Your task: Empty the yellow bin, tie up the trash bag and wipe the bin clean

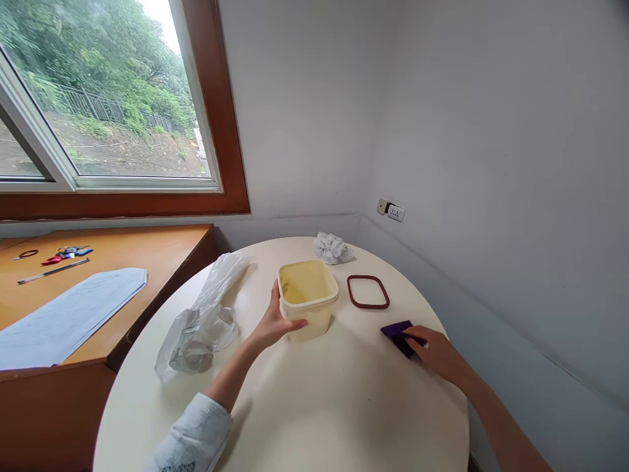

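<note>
A pale yellow plastic container (pixel 314 314), open at the top and slightly tilted, is gripped at its left side by my left hand (pixel 275 321). The thumb lies across its front wall and the other fingers go behind it. Over on the right, my right hand (pixel 430 347) pinches a folded dark purple cloth (pixel 399 333) at the table surface. Between the two hands, farther back, a brown-rimmed lid or ring (pixel 368 305) lies flat; I cannot tell whether its middle is clear or hollow.
The round cream table (pixel 314 419) carries a clear plastic bag (pixel 201 334) at left and a crumpled white bag (pixel 331 248) at the back. Left of it, a wooden desk (pixel 162 246) holds papers (pixel 73 321), a pen (pixel 54 271) and keys (pixel 71 252). Walls stand behind and right.
</note>
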Tool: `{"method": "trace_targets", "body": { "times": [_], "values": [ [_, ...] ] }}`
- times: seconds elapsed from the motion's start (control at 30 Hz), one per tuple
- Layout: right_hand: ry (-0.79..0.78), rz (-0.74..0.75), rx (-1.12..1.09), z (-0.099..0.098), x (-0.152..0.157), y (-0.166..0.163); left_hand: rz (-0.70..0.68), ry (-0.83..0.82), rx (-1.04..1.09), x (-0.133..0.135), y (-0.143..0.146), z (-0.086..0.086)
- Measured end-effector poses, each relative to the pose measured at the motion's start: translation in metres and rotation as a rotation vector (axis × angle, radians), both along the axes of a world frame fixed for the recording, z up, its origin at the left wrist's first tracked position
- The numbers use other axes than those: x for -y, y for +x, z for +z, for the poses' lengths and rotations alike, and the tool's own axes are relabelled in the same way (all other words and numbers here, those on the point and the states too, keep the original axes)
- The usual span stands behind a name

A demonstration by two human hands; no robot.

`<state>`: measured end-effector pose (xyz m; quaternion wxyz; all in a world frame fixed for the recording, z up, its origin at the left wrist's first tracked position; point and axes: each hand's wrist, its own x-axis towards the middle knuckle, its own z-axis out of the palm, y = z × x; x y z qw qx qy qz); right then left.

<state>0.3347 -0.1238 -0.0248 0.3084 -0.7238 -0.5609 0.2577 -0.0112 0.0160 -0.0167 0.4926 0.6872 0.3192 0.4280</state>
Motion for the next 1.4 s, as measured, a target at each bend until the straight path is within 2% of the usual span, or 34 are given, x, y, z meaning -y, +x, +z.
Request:
{"method": "trace_targets", "body": {
  "times": [0.13,0.27,0.47,0.57,0.67,0.73,0.87,0.97,1.0,1.03,1.1,1.17,1.23,1.4],
  "values": [
    [-0.058,0.081,0.060,0.006,0.006,0.004,-0.016,0.002,0.011,0.001,0.000,0.002],
    [-0.164,0.128,0.182,0.003,0.011,0.000,-0.019,0.017,0.021,0.004,0.000,0.006],
    [-0.090,0.053,0.344,-0.013,0.002,-0.009,0.057,0.126,-0.055,0.012,-0.004,0.007],
    [-0.046,0.008,0.232,-0.015,-0.005,-0.007,0.125,0.202,-0.132,0.018,-0.009,0.005],
    [0.016,-0.040,-0.011,-0.003,-0.012,-0.008,0.162,0.259,-0.192,0.023,-0.014,0.002],
    [0.146,-0.141,-0.166,0.015,-0.018,-0.013,0.172,0.300,-0.212,0.025,-0.015,0.002],
    [0.621,-0.445,-0.383,0.066,-0.031,-0.046,0.178,0.304,-0.219,0.028,-0.015,0.001],
    [0.922,-0.488,-0.301,0.097,-0.039,-0.085,0.178,0.301,-0.214,0.028,-0.015,0.000],
    [0.970,-0.391,-0.220,0.104,-0.040,-0.098,0.179,0.310,-0.212,0.028,-0.015,-0.001],
    [0.956,-0.203,-0.124,0.108,-0.041,-0.111,0.181,0.325,-0.210,0.028,-0.015,-0.002],
    [0.802,0.219,0.065,0.111,-0.040,-0.130,0.184,0.365,-0.210,0.028,-0.016,-0.003],
    [0.610,0.532,0.216,0.110,-0.036,-0.141,0.185,0.392,-0.216,0.029,-0.017,-0.004],
    [0.499,0.648,0.314,0.106,-0.031,-0.145,0.189,0.400,-0.226,0.030,-0.018,-0.004],
    [0.467,0.621,0.371,0.098,-0.023,-0.139,0.196,0.447,-0.272,0.032,-0.021,-0.005]
  ]
}}
